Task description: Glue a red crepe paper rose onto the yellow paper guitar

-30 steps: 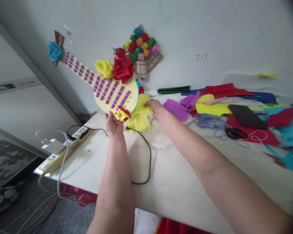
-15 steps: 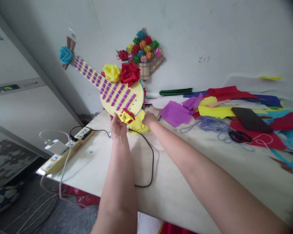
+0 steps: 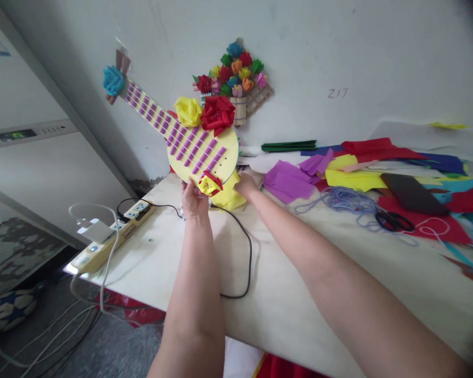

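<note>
A handmade lute [image 3: 203, 149] in pale yellow, with purple bars and white strings, leans with its neck up to the left. Paper flowers decorate it: a blue one [image 3: 113, 80] at the head, a yellow one [image 3: 188, 112] and a red one [image 3: 218, 113] on the upper edge, and a red-and-yellow one [image 3: 210, 185] at the bottom. My left hand [image 3: 194, 200] grips the lute's lower edge, its thumb in front. Closed beside the lute's lower right, my right hand [image 3: 245, 187] is at the crumpled yellow paper [image 3: 227, 197]; its fingertips are hidden.
Purple paper [image 3: 287, 181], blue-grey cord [image 3: 347, 202], black scissors [image 3: 394, 221] and a dark flat object [image 3: 413, 194] lie at right. A power strip [image 3: 114, 236] with cables lines the table's left edge. A flower-basket craft [image 3: 240, 107] is against the wall behind.
The whole view has shifted slightly, so everything appears a little farther right. Both hands keep their places at the lute and the yellow paper.
</note>
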The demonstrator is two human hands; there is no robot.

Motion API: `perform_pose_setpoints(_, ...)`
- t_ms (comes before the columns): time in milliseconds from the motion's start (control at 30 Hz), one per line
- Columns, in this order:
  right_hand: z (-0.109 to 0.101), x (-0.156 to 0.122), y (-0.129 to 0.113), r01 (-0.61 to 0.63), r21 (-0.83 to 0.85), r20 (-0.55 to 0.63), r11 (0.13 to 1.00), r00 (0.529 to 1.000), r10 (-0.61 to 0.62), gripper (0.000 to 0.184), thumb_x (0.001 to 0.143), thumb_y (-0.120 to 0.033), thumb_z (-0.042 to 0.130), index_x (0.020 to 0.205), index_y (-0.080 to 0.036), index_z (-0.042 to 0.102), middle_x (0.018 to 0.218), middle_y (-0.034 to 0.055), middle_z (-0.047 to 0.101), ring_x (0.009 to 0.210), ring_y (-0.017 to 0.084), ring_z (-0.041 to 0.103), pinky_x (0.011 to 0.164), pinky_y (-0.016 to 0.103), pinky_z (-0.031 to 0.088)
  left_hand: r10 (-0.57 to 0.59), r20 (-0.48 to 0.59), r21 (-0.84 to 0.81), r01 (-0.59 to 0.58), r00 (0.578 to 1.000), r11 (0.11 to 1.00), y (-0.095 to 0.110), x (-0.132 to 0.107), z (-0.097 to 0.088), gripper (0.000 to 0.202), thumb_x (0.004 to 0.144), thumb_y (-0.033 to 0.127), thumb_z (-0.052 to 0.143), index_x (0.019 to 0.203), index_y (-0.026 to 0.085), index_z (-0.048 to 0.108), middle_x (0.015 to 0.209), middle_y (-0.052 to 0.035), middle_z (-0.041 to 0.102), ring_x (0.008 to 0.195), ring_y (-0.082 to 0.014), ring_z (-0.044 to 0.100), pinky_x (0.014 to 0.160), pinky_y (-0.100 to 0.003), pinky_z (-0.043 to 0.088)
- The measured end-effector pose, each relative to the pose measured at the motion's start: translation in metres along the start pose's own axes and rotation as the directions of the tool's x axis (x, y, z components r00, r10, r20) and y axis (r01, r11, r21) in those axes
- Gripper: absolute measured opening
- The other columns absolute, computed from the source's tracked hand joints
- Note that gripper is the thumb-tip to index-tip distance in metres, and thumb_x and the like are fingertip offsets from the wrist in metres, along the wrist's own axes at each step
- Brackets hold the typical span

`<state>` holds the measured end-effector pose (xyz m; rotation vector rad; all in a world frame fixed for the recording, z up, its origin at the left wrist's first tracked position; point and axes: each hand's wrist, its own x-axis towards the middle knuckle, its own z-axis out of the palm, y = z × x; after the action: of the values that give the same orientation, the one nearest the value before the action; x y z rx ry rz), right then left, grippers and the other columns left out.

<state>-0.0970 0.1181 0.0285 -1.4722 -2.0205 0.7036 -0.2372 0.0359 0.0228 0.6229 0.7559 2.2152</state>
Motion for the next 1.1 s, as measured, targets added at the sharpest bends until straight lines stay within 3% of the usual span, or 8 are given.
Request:
perform_pose_setpoints(133,-0.047,-0.004,0.013,-0.058,0.206,-0.004,0.977,0.998,0.06,0.047,0.065,-0.01,0.062,0.112,-0.013,0.058,0.104,0.0122,0.067,0.089,0.024,0.065,0.07,0.03,0.052,0.047,-0.039,-0.108,-0.051,0.998,0.993,-0.002,-0.001,0.002,0.018,0.077,0.021,0.065,0.092,0.026,0.055,0.097,-0.0006,0.067,0.081,-0.0112,0.066,0.065,-0.02,0.051)
perform_pose_setpoints(300,-0.109,-0.035,0.065,-0.133,0.4,0.288,0.907,0.957,0.014,0.055,0.067,-0.006,0.059,0.12,-0.016,0.053,0.1,0.0107,0.069,0.078,0.022,0.067,0.064,0.031,0.054,-0.008,-0.077,-0.179,-0.006,0.997,0.984,-0.005,-0.004,0.01,0.017,0.079,0.011,0.059,0.091,0.023,0.055,0.092,-0.0007,0.068,0.075,-0.0087,0.065,0.061,-0.016,0.05)
perform_pose_setpoints(467,-0.149,-0.052,0.115,-0.01,-0.046,0.429,0.999,0.903,0.028,0.064,0.057,-0.011,0.071,0.119,-0.018,0.058,0.112,0.0095,0.067,0.094,0.024,0.065,0.079,0.031,0.052,-0.03,0.024,-0.14,0.033,0.999,0.99,-0.015,-0.008,0.018,0.022,0.079,0.011,0.06,0.096,0.023,0.058,0.09,0.0003,0.068,0.066,-0.0058,0.063,0.06,-0.014,0.049)
perform_pose_setpoints(567,-0.159,-0.053,0.12,0.07,-0.251,0.23,0.965,0.973,-0.011,0.061,0.057,-0.021,0.076,0.116,-0.016,0.062,0.121,0.0115,0.062,0.109,0.027,0.059,0.092,0.033,0.046,-0.086,0.017,-0.12,0.087,0.996,0.989,-0.023,-0.012,0.024,0.023,0.078,0.01,0.06,0.096,0.023,0.058,0.086,0.0013,0.069,0.066,-0.0056,0.062,0.059,-0.013,0.048)
perform_pose_setpoints(667,-0.155,-0.055,0.108,0.05,-0.145,-0.03,0.988,0.998,-0.055,0.041,0.07,-0.036,0.068,0.105,-0.015,0.067,0.111,0.0107,0.066,0.102,0.025,0.062,0.089,0.033,0.047,-0.135,-0.032,-0.116,0.131,0.99,0.985,-0.029,-0.017,0.03,0.021,0.077,0.006,0.058,0.092,0.022,0.059,0.082,0.001,0.069,0.065,-0.006,0.062,0.058,-0.014,0.047)
perform_pose_setpoints(700,-0.149,-0.056,0.102,0.044,-0.043,-0.04,0.998,0.998,-0.046,0.034,0.074,-0.038,0.065,0.099,-0.015,0.069,0.102,0.0099,0.07,0.093,0.022,0.064,0.083,0.031,0.049,-0.153,-0.054,-0.11,0.146,0.987,0.983,-0.031,-0.018,0.032,0.021,0.077,0.005,0.058,0.09,0.021,0.059,0.081,0.001,0.069,0.064,-0.0061,0.062,0.057,-0.014,0.047)
perform_pose_setpoints(900,-0.101,-0.057,0.063,-0.039,0.554,0.084,0.832,0.996,-0.009,0.019,0.085,-0.03,0.057,0.084,-0.013,0.064,0.078,0.0064,0.071,0.056,0.008,0.059,0.047,0.017,0.042,-0.209,-0.087,-0.068,0.203,0.974,0.977,-0.042,-0.022,0.038,0.02,0.074,0.005,0.059,0.087,0.02,0.057,0.076,0.001,0.067,0.058,-0.0074,0.06,0.056,-0.018,0.047)
perform_pose_setpoints(1100,-0.063,-0.042,0.052,-0.196,0.735,0.143,0.649,0.981,0.133,0.015,0.084,-0.016,0.057,0.069,-0.012,0.057,0.058,0.0009,0.064,0.042,0.005,0.052,0.038,0.016,0.035,-0.236,-0.116,0.008,0.239,0.965,0.971,-0.044,-0.02,0.036,0.021,0.071,0.007,0.06,0.086,0.021,0.056,0.076,0.0018,0.065,0.057,-0.0086,0.059,0.051,-0.019,0.044)
